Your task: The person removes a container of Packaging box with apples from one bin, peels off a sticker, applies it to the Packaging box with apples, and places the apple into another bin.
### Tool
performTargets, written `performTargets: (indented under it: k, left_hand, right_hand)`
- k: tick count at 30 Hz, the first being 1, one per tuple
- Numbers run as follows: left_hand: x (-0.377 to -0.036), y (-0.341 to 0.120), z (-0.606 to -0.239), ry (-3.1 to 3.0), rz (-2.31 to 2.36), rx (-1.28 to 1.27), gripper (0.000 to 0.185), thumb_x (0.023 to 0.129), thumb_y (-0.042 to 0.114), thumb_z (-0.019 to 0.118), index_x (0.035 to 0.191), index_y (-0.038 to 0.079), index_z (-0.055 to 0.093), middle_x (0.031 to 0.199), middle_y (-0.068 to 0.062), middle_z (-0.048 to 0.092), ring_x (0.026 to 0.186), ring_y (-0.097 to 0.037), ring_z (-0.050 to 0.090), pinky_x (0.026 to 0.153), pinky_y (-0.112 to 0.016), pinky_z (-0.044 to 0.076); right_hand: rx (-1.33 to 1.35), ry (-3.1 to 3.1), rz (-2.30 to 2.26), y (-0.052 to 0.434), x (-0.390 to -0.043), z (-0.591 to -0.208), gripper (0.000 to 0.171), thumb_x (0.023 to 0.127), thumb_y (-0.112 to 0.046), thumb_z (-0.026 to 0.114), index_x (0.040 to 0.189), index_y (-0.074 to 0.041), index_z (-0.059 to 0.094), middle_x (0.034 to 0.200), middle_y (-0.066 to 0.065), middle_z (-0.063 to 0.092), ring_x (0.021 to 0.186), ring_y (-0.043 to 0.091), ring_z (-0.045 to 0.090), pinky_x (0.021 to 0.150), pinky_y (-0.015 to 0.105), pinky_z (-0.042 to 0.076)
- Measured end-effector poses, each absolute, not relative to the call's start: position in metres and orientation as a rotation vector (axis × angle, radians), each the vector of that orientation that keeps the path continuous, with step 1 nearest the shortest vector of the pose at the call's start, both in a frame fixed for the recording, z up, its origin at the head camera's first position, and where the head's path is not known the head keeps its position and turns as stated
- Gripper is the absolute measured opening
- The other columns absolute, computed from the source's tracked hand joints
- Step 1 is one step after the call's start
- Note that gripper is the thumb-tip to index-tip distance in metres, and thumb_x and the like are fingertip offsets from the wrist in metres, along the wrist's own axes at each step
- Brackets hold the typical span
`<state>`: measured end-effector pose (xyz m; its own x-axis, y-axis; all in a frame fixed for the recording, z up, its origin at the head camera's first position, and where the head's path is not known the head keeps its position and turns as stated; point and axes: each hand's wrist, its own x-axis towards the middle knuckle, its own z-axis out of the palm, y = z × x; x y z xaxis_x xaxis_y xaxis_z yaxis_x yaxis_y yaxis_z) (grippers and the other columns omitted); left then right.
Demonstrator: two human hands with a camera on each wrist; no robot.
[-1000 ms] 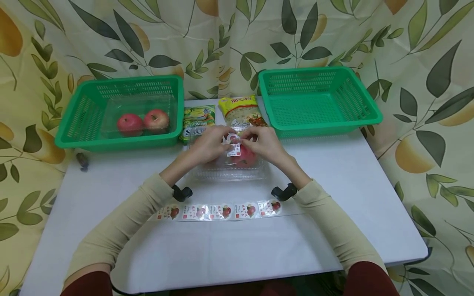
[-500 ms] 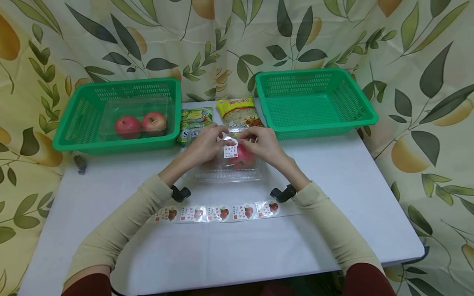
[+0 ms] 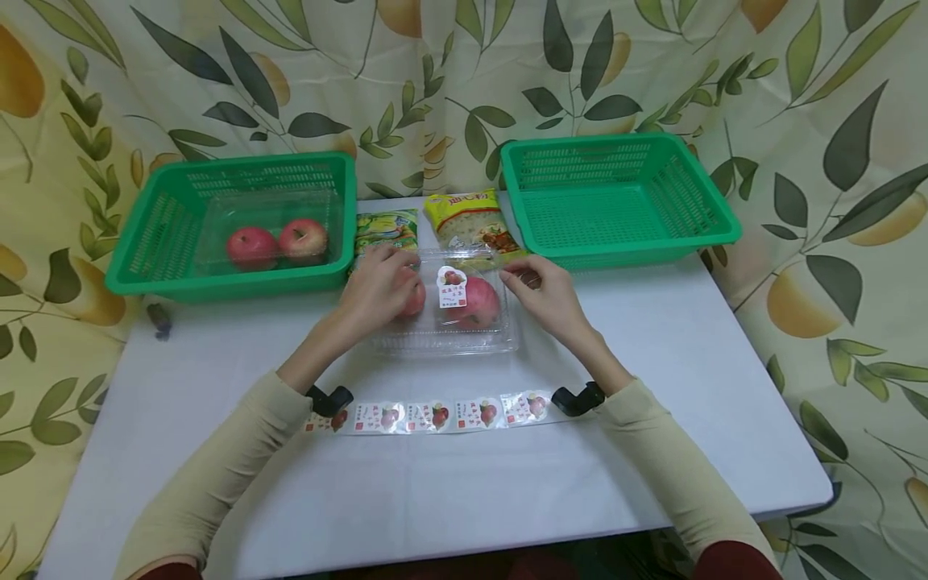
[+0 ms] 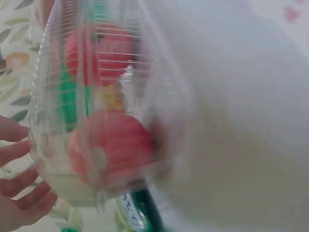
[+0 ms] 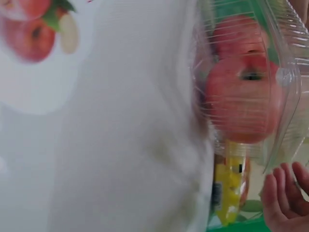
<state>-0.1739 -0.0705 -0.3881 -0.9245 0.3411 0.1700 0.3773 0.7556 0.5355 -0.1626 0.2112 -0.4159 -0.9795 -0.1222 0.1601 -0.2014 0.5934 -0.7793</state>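
A clear plastic clamshell box sits in the middle of the white table, holding two red apples. On its lid is a white label sticker with an apple picture. My left hand rests over the box's left end, partly hiding one apple, its fingers spread at the box's edge in the left wrist view. At the right side, my right hand hovers by the lid's edge. Its fingers look loosely bent in the right wrist view, with nothing seen in them.
A strip of label stickers lies in front of the box. Behind it are a green food packet and a yellow one. One green basket at left holds another clear box of apples; another green basket stands at right.
Both hands were together over the lid, pinching the sticker. They have moved apart to the box's left and right ends, leaving the sticker on the lid.
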Motion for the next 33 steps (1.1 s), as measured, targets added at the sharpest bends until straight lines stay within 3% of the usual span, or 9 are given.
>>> performTargets:
  k: [7,10,16,23,29,33]
  left_hand:
    - [-0.152,-0.096,-0.404,-2.786,-1.025,-0.507,0.038,0.1,0.011,0.064,0.135,-0.005,0.061,0.142,-0.023,0.053,0.132,-0.04,0.046,0.112,-0.056,0.042]
    - [-0.146,-0.102,-0.41,-2.786,-1.105,-0.456,0.048,0.101,0.012,0.062,0.144,-0.008,0.051,0.146,-0.027,0.049,0.135,-0.042,0.047,0.114,-0.056,0.041]
    - [-0.139,-0.108,-0.418,-2.79,-1.335,-0.241,0.058,0.103,0.014,0.061,0.151,-0.01,0.039,0.146,-0.03,0.048,0.129,-0.043,0.054,0.107,-0.054,0.048]
    - [-0.136,-0.112,-0.427,-2.829,-1.598,-0.018,0.064,0.105,0.025,0.056,0.154,-0.009,0.034,0.151,-0.031,0.046,0.136,-0.044,0.051,0.111,-0.052,0.047]
    - [-0.137,-0.121,-0.427,-2.692,-2.338,0.242,0.079,0.107,0.038,0.05,0.163,-0.003,0.013,0.169,-0.022,0.017,0.155,-0.032,0.023,0.125,-0.05,0.025]
    - [-0.137,-0.124,-0.423,-2.607,-2.481,0.331,0.078,0.106,0.035,0.052,0.163,-0.001,0.014,0.169,-0.019,0.018,0.149,-0.029,0.026,0.126,-0.048,0.025]
  right_hand:
    - [0.111,-2.904,1.561,0.224,-0.159,-0.425,0.058,0.102,-0.04,0.063,0.144,-0.002,0.052,0.139,0.018,0.06,0.121,0.036,0.064,0.099,0.05,0.055]
    - [0.097,-2.954,1.688,0.228,-0.157,-0.428,0.065,0.104,-0.042,0.059,0.151,0.0,0.045,0.149,0.021,0.053,0.13,0.038,0.059,0.109,0.052,0.049]
    - [0.146,-3.043,1.81,0.229,-0.152,-0.435,0.073,0.106,-0.049,0.051,0.157,0.001,0.036,0.159,0.024,0.041,0.14,0.041,0.05,0.12,0.054,0.035]
    - [0.137,-3.013,1.878,0.225,-0.148,-0.439,0.077,0.104,-0.057,0.049,0.159,-0.004,0.036,0.164,0.019,0.036,0.152,0.037,0.035,0.123,0.053,0.03]
    - [0.168,-2.961,2.017,0.222,-0.144,-0.437,0.076,0.107,-0.051,0.047,0.161,-0.001,0.028,0.167,0.02,0.029,0.153,0.039,0.03,0.121,0.054,0.033]
    - [0.157,-2.963,2.049,0.221,-0.142,-0.435,0.076,0.108,-0.05,0.047,0.161,0.001,0.027,0.167,0.021,0.027,0.153,0.039,0.031,0.116,0.054,0.038]
